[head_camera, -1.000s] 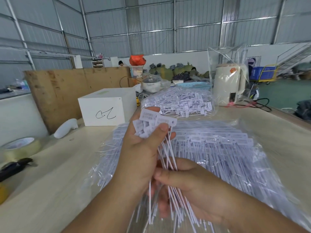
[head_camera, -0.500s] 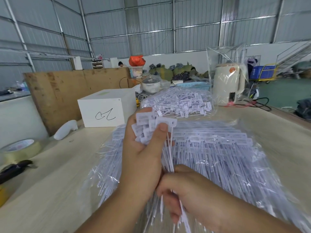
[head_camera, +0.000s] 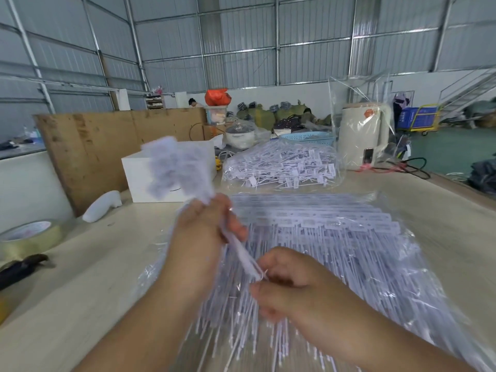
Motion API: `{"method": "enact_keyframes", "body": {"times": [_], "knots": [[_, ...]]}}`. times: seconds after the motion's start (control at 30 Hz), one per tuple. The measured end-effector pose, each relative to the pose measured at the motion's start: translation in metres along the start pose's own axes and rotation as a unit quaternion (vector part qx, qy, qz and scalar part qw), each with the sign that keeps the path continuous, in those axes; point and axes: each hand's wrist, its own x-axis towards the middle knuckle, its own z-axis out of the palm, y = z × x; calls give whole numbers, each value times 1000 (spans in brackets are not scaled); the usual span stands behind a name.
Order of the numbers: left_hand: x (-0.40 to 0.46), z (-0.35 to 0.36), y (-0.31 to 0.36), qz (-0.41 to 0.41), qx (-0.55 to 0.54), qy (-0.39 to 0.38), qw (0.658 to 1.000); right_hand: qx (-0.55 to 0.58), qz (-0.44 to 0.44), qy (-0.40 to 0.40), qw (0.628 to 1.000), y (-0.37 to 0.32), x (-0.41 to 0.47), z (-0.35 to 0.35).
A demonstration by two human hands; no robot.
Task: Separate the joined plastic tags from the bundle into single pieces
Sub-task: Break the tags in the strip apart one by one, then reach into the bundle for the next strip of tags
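Note:
My left hand (head_camera: 200, 238) grips a bunch of white plastic tags (head_camera: 178, 167) by their stems; the flat heads fan out above it, blurred by motion. My right hand (head_camera: 288, 287) pinches the thin tail ends of that bunch just below and right of the left hand. Under both hands lies a large clear bag of joined tags (head_camera: 349, 245) spread flat on the table. A second clear bag with loose single tags (head_camera: 281, 166) lies further back.
A white box (head_camera: 139, 181) stands behind the raised bunch, with a wooden board (head_camera: 88, 146) at its left. A tape roll (head_camera: 28, 237) and a dark tool (head_camera: 21, 268) lie at the left edge. A cream kettle in plastic (head_camera: 362, 135) stands back right.
The left hand has swung the tag bunch up and to the left, its heads now blurred. The right hand slid down the stems and now pinches only their tail ends.

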Motion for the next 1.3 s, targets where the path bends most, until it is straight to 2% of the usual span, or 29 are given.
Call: {"method": "enact_keyframes", "body": {"times": [0.07,0.13,0.2,0.33,0.43,0.53,0.63,0.7,0.8,0.83,0.87,0.9,0.97,1.03,1.1,1.17,1.23,1.3], "knots": [[21,-23,0,43,84,82,992,-197,-49,36,979,5,-2,-2],[37,-44,-3,50,176,104,977,-346,-84,34,934,7,-4,-4],[49,-58,-10,36,258,113,959,-444,-103,27,890,11,-2,-6],[63,-77,-19,12,407,114,906,-540,-27,55,839,17,1,-14],[71,-92,-23,-6,469,108,876,-553,-30,111,826,15,1,-24],[78,-107,-25,-36,531,128,837,-561,-84,159,808,11,3,-32],[81,-118,-34,-94,596,58,795,-523,-130,265,799,3,2,-43],[81,-120,-43,-124,621,-3,774,-478,-137,317,807,1,-1,-50],[77,-113,-50,-121,648,22,752,-421,-139,350,825,0,-4,-56],[76,-108,-48,-89,652,42,752,-408,-144,362,826,0,-5,-56],[74,-101,-45,-29,633,61,771,-397,-150,372,825,0,-5,-56],[69,-92,-40,52,581,68,809,-387,-155,382,825,0,-5,-55],[51,-66,-23,201,435,18,878,-373,-163,393,824,0,-5,-54],[24,-41,-5,246,345,-121,898,-368,-189,400,818,2,-4,-52],[-1,-22,3,227,317,-267,881,-355,-199,395,824,5,-1,-48],[-17,-9,2,179,329,-367,851,-327,-199,366,848,8,1,-43],[-21,-3,-6,187,382,-409,808,-334,-211,337,854,8,1,-38],[-16,-3,-15,241,453,-381,769,-369,-241,323,838,8,1,-35]]}}
